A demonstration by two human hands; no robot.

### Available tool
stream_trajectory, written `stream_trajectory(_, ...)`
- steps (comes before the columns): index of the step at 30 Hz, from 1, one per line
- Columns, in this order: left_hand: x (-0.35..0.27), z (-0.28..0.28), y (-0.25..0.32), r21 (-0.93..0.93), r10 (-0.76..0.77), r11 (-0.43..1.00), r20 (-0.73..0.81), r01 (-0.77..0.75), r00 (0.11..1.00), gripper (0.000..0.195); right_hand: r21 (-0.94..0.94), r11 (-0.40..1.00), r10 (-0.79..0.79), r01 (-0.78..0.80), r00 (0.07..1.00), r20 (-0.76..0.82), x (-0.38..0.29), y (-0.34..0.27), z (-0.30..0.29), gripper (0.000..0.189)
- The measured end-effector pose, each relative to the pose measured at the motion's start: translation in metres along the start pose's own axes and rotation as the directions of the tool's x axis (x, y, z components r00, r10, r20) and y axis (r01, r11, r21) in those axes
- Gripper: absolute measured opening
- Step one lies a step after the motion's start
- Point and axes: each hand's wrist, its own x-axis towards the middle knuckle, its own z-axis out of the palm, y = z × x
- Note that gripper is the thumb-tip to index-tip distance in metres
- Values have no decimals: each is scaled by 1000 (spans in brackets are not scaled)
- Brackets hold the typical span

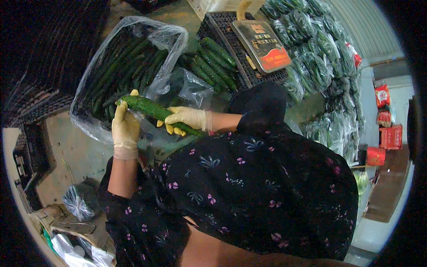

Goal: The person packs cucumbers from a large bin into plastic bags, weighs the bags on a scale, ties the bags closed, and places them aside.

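A long green cucumber (pixel 146 108) lies slantwise between my hands, above a plastic-lined bin. My left hand (pixel 126 128), in a pale yellow glove, pinches its far-left end with thumb and fingers. Wrapped around the nearer part is my right hand (pixel 186 118), gloved alike; the tip shows past its fingers. Below and beyond, many cucumbers (pixel 130 70) lie lengthwise inside a clear plastic liner (pixel 96 131). A loose fold of clear plastic (pixel 196 86) sits to the right of this load. More loose cucumbers (pixel 213 65) lie in a pile farther right.
A black plastic crate (pixel 220 28) supports a flat plate (pixel 262 43) bearing writing. Bagged green vegetables (pixel 310 50) are stacked along the right. Dark crates (pixel 33 160) stand at left. A tied plastic bag (pixel 78 202) and cardboard (pixel 73 227) lie on the floor (pixel 75 147).
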Motion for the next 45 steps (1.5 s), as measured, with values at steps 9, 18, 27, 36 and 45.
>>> stream_trajectory(9, -1, 26, -12, 68, -116, 991, 50, 113, 992, 39, 80, 994, 54, -69, 984, 167, 9, -21, -5, 34)
stream_trajectory(18, 11, 32, -16, 128, -91, 986, -145, 110, 985, 43, -698, 349, -593, -625, 430, -681, -23, -71, -217, 46)
stream_trajectory(27, 34, 41, -13, 160, -73, 981, -209, 108, 975, 30, -104, 308, -327, -946, -3, -945, -71, -47, -315, 72)
stream_trajectory(36, 45, 59, -13, 239, -52, 964, -256, 115, 965, 36, -64, 460, -284, -886, -79, -955, -88, -50, -340, 52)
stream_trajectory(45, 53, 50, -19, 205, -162, 955, -245, 214, 956, 37, 46, 780, -161, -624, -271, -949, -93, -28, -337, 24)
